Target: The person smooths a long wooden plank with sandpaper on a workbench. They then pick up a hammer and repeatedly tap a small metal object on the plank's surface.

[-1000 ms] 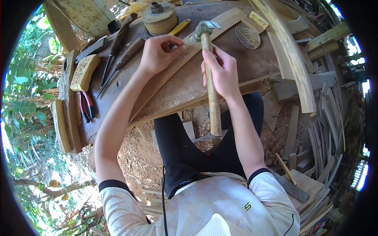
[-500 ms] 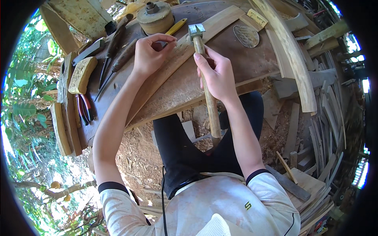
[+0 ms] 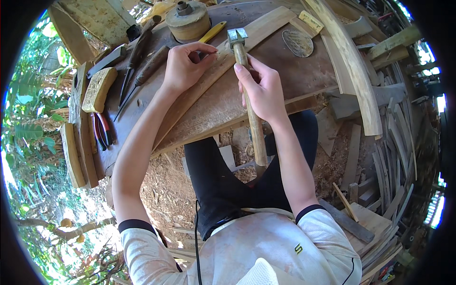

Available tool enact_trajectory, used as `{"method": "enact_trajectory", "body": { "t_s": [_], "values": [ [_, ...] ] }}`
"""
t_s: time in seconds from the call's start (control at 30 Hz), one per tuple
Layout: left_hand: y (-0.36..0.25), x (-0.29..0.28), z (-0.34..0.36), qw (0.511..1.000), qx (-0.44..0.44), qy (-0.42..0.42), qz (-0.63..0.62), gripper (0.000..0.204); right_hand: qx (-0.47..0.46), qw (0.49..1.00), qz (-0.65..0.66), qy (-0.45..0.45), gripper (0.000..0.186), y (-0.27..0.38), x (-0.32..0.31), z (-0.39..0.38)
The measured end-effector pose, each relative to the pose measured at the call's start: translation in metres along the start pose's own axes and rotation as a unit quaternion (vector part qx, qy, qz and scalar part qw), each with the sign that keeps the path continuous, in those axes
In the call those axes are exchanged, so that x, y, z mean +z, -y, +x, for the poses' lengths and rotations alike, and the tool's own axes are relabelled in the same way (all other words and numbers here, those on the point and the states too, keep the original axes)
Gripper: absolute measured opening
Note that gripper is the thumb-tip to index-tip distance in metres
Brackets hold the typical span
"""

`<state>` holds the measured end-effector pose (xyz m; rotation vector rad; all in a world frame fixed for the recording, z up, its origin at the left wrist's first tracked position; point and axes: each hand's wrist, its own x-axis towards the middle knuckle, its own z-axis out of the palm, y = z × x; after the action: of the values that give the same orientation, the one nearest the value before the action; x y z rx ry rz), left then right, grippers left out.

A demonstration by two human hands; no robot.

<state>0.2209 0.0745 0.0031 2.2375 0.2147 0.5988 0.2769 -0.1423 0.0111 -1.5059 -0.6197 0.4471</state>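
Note:
My right hand (image 3: 262,90) is wrapped round the wooden handle of a claw hammer (image 3: 256,137). Its metal head points away from me, over a long flat wooden board (image 3: 270,24) that lies slantwise on the workbench. To the left, my left hand (image 3: 186,69) hovers at the board with thumb and forefinger brought together in a pinch. What is between those fingertips, if anything, is too small to make out. Just beyond them lies a yellow handle (image 3: 213,32), beside a round wooden block with a metal nut on top (image 3: 187,23).
Dark long-handled tools (image 3: 137,66), red-handled pliers (image 3: 101,130) and a carved wood piece (image 3: 99,89) lie on the bench's left. An oval, clear-looking dish (image 3: 298,43) sits right of the board. A long curved timber (image 3: 354,61) overhangs the bench edge, near stacked offcuts (image 3: 389,156).
My left hand has shifted slightly to the right along the board, toward the hammer head. My right hand and the hammer stay nearly still.

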Motion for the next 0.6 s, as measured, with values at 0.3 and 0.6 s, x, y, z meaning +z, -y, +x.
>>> {"method": "enact_trajectory", "body": {
  "t_s": [0.3, 0.6],
  "values": [
    [-0.0036, -0.0004, 0.0000, 1.000, -0.003, 0.002, 0.006, 0.017, -0.001, 1.000, -0.007, 0.001, 0.041, -0.0016, -0.0007, 0.0001],
    [-0.0053, 0.0008, 0.0002, 1.000, 0.012, -0.002, -0.009, 0.019, 0.006, 1.000, 0.015, 0.011, 0.041, 0.0023, -0.0022, -0.0005]
  ]
}}
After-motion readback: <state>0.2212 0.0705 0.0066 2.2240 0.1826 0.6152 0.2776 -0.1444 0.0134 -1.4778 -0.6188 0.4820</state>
